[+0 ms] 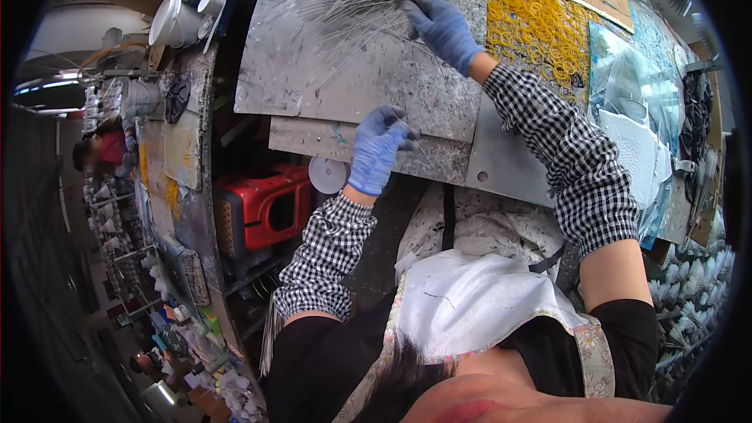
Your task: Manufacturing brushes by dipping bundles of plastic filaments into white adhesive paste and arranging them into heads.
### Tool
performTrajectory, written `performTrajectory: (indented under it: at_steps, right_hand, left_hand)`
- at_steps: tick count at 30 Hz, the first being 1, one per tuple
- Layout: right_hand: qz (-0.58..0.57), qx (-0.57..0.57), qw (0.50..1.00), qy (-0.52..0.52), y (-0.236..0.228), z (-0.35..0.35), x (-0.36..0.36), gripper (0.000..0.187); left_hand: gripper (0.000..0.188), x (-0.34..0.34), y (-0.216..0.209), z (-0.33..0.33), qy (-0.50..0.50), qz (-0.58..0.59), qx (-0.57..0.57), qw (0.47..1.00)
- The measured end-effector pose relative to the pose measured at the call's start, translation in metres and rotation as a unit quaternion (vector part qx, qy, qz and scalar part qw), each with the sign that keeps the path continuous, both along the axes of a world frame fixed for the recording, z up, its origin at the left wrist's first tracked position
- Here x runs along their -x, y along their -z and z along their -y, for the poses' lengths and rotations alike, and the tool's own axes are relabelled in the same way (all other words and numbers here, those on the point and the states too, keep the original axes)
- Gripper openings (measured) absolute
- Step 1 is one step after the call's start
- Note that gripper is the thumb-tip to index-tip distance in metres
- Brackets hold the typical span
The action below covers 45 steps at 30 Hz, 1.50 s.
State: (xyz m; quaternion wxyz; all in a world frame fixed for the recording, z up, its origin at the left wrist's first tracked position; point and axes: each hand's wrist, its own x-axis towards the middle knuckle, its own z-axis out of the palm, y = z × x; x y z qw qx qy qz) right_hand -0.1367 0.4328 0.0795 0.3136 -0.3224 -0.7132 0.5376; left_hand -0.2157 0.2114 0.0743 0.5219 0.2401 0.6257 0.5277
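Observation:
Both my hands wear blue gloves. My right hand (445,30) is over the far part of the metal sheet (274,70), its fingers closed at the end of a thin grey wire that runs up and away, blurred. Beside it to the left lies a loose heap of thin straight grey wires (337,0), spread in many directions. My left hand (377,149) is nearer to me, above the sheet's front edge. Its thumb and fingertips are pinched together; what lies between them, if anything, is too small to make out.
Yellow rings (533,27) cover a board right of the sheet, with clear plastic (627,78) and a white tray (638,149) beyond. A red plastic stool (270,204) stands below left. White buckets (176,23) sit far left; another person (110,149) is behind them.

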Motion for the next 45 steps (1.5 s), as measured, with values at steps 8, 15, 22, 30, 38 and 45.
performTrajectory:
  at_steps: [8, 15, 22, 30, 38, 45]
  right_hand:
    - [0.245, -0.404, 0.88, -0.053, -0.024, -0.075, 0.066, 0.034]
    - [0.291, -0.549, 0.782, -0.046, -0.004, -0.102, 0.056, 0.027]
    - [0.285, -0.638, 0.711, -0.079, -0.005, -0.11, 0.029, 0.008]
    - [0.481, -0.371, 0.79, -0.083, -0.024, -0.091, -0.088, 0.014]
    - [0.272, -0.108, 0.944, -0.155, -0.047, -0.019, -0.055, 0.025]
    - [0.206, -0.358, 0.907, -0.082, -0.053, -0.078, 0.065, 0.024]
  left_hand:
    - [0.044, 0.072, 0.002, -0.077, -0.023, -0.203, 0.027, 0.979]
    - [0.094, 0.091, -0.036, -0.156, 0.143, -0.804, 0.001, 0.577]
    - [0.091, 0.158, 0.02, -0.183, 0.149, -0.84, -0.07, 0.517]
    - [0.084, 0.165, 0.013, -0.181, 0.157, -0.832, -0.063, 0.528]
    - [0.059, 0.117, -0.029, -0.155, 0.093, -0.616, -0.233, 0.747]
    - [0.034, 0.137, -0.051, -0.146, 0.011, -0.132, -0.175, 0.976]
